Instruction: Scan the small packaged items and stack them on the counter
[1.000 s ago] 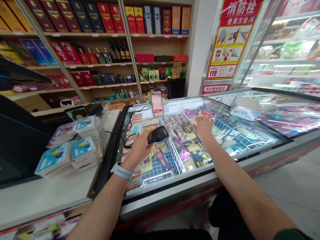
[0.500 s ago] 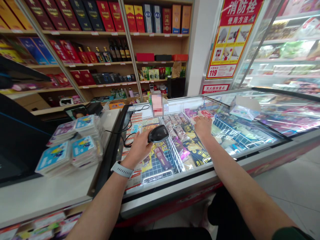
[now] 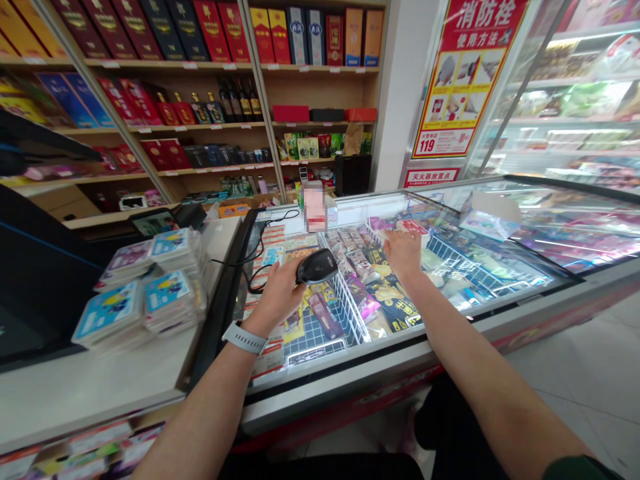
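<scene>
My left hand (image 3: 281,288), with a grey watch on the wrist, is wrapped round a black barcode scanner (image 3: 317,267). The scanner's head points right, over the glass top of the chest freezer (image 3: 295,393). My right hand (image 3: 404,255) is over the same freezer, farther right, its fingers curled together. A small pale bit shows at its fingertips, too unclear to name. Just behind that hand lies a red and white package (image 3: 414,228). Under the glass, wire baskets (image 3: 353,310) hold wrapped ice creams, among them a purple-brown packet (image 3: 325,316).
Stacks of blue-labelled plastic packs (image 3: 113,310) stand on the white counter (image 3: 145,373) at left. The scanner's black cable (image 3: 257,253) loops over the freezer's left end. A white box (image 3: 490,217) sits on the glass at right. Shelves of boxed bottles (image 3: 210,30) line the back.
My right hand has shifted slightly left and toward me, off the red and white package, and its fingers are more curled. My left hand and the scanner have hardly moved.
</scene>
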`<action>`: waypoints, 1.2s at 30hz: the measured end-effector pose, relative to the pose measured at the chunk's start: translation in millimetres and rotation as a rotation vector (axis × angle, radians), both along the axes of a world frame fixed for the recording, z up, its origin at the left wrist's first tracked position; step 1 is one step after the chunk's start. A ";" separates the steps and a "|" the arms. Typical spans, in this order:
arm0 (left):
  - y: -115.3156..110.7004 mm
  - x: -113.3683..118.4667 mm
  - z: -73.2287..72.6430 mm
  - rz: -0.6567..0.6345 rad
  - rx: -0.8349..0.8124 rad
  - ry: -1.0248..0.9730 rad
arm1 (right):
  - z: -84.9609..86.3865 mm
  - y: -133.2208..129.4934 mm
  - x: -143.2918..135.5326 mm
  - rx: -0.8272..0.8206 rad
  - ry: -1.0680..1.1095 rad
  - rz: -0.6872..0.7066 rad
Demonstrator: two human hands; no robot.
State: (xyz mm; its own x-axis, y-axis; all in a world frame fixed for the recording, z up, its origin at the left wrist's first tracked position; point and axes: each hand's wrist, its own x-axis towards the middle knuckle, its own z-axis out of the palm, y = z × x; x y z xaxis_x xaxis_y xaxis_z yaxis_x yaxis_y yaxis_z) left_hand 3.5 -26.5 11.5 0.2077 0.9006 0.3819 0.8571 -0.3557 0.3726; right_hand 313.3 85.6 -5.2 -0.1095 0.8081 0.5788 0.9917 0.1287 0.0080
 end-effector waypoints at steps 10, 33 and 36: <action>1.8 -0.8 -2.6 -0.004 -0.009 -0.003 | -16.9 14.7 -0.3 0.074 0.133 0.368; 1.6 2.5 0.5 0.016 -0.046 0.009 | 1.0 0.6 -1.7 -0.155 0.229 0.286; 2.2 1.5 0.0 0.005 -0.041 0.009 | 2.0 -3.0 -5.4 -0.254 0.144 0.265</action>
